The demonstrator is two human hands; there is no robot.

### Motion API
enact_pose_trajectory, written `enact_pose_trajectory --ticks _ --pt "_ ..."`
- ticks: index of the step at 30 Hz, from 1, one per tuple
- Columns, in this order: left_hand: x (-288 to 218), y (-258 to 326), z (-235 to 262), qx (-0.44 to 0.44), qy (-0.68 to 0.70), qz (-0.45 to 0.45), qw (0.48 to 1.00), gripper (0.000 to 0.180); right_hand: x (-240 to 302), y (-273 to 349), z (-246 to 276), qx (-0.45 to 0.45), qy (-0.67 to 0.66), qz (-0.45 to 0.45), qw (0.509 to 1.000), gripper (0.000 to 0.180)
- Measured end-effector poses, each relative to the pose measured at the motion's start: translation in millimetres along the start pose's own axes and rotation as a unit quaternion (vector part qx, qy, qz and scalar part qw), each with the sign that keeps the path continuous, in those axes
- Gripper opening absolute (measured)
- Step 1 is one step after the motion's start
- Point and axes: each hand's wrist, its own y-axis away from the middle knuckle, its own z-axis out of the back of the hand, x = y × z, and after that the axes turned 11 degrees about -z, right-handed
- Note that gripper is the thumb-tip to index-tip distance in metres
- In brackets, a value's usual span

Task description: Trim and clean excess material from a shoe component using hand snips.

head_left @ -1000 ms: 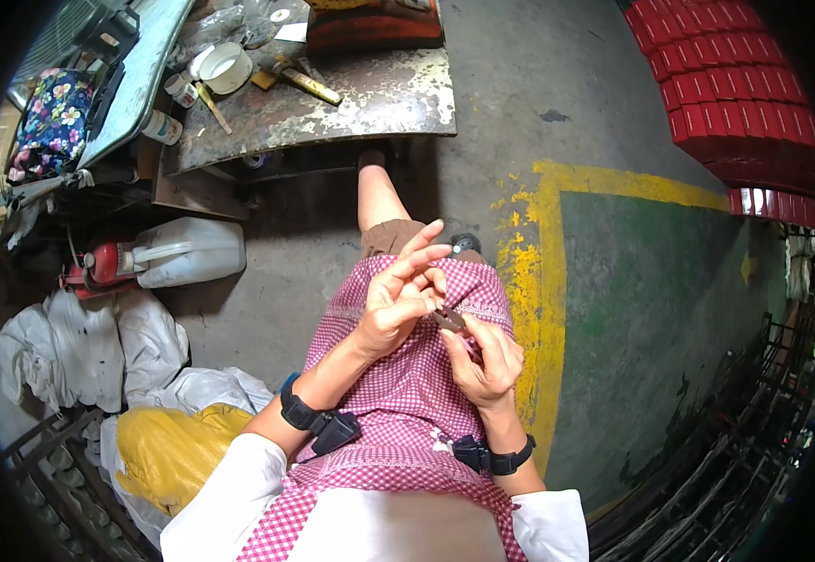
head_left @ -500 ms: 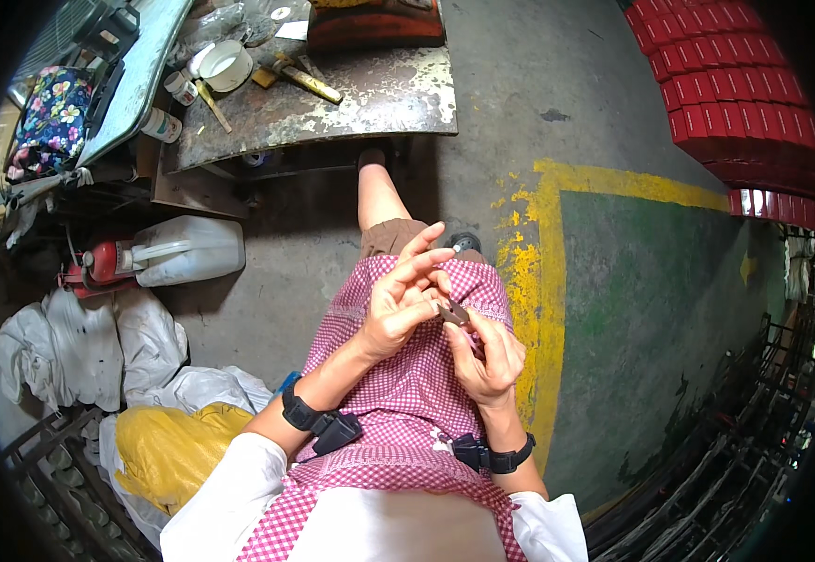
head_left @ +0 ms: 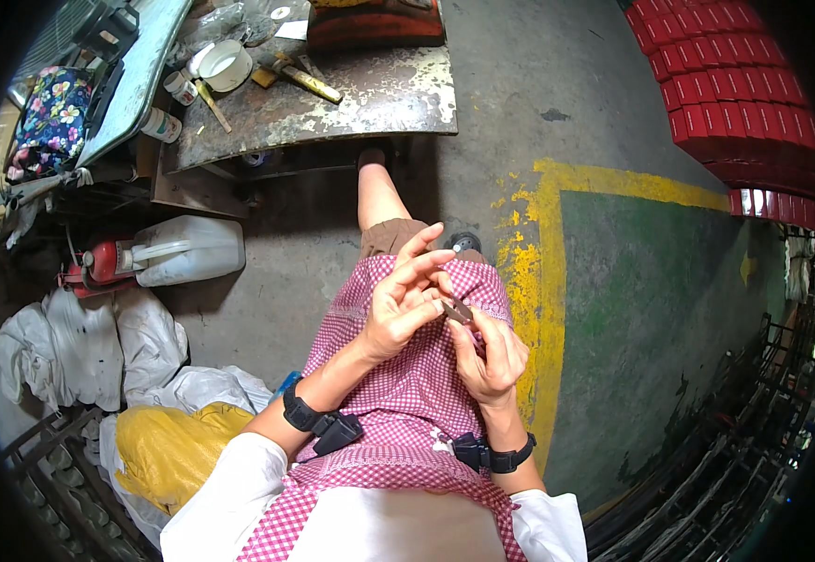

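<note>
Pink-white checked cloth apron (head_left: 407,389); two black wristbands (head_left: 300,410). One small dark-brown piece (head_left: 458,313) above apron: right hand (head_left: 491,363) pinches it, thumb against fingers; left hand (head_left: 394,314) has thumb at its edge, upper fingers spread, grip cannot be told. Beyond: one crinkled yellow sack (head_left: 173,454), one translucent plastic jug (head_left: 197,253), one scuffed bench (head_left: 393,98), stacked red boxes (head_left: 726,84).

Worn table (head_left: 398,94) standing on floor (head_left: 510,75). White tub (head_left: 226,67), jar (head_left: 181,89), stick (head_left: 212,109) sitting near left edge; yellow-handled tool (head_left: 315,84) lying mid-table; red object (head_left: 377,30) resting by right edge. Jug (head_left: 197,253) sitting on floor off near-left corner.
</note>
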Motion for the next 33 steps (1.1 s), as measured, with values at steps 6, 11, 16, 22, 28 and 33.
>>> enact_pose_trajectory --ticks 6,11,16,22,28,33 --pt "-0.4 -0.8 -1.5 0.0 -0.022 -0.003 1.0 0.048 -2.3 0.2 0.6 -0.004 0.032 0.034 0.999 0.025" --pt "-0.5 -1.0 -0.8 0.017 -0.025 -0.013 0.999 0.047 -4.1 1.1 -0.2 -0.014 0.055 0.054 0.997 0.026" --pt "0.3 -0.6 -0.6 0.014 -0.028 -0.01 0.999 0.046 -6.1 1.5 -0.7 -0.021 0.068 0.066 0.995 0.027" --pt "-0.8 -1.2 -3.7 -0.005 -0.027 -0.002 1.0 0.048 -8.2 1.9 -2.0 -0.026 0.072 0.075 0.994 0.028" --pt "-0.7 -1.8 -4.1 -0.003 -0.023 -0.001 1.0 0.047 -10.8 2.0 -2.7 -0.028 0.074 0.087 0.993 0.028" --pt "-1.0 -2.4 -3.9 -0.002 -0.026 0.006 1.0 0.048 -12.6 2.2 -2.8 -0.029 0.079 0.094 0.992 0.028"
